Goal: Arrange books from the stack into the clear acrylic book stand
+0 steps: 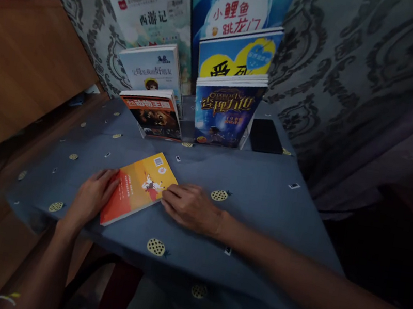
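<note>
An orange and yellow book [133, 192] lies flat and turned at an angle near the front edge of the blue tablecloth [263, 189]. At its left edge is my left hand [93, 194], fingers closed on the side of the cover. My right hand [192, 207] pinches the book's right edge, its fingers pressed together. Both thumbs are partly hidden. Behind the book, a clear stand holds upright books in two columns, with a lion-covered book [153, 117] at the front left and a dark blue book [224, 113] at the front right.
A black flat device [267, 136] lies right of the stand. Taller books, among them a white one [156, 16] and a teal one [239, 11], rise at the back before a patterned curtain [324, 53]. A wooden cabinet [26, 58] stands at the left.
</note>
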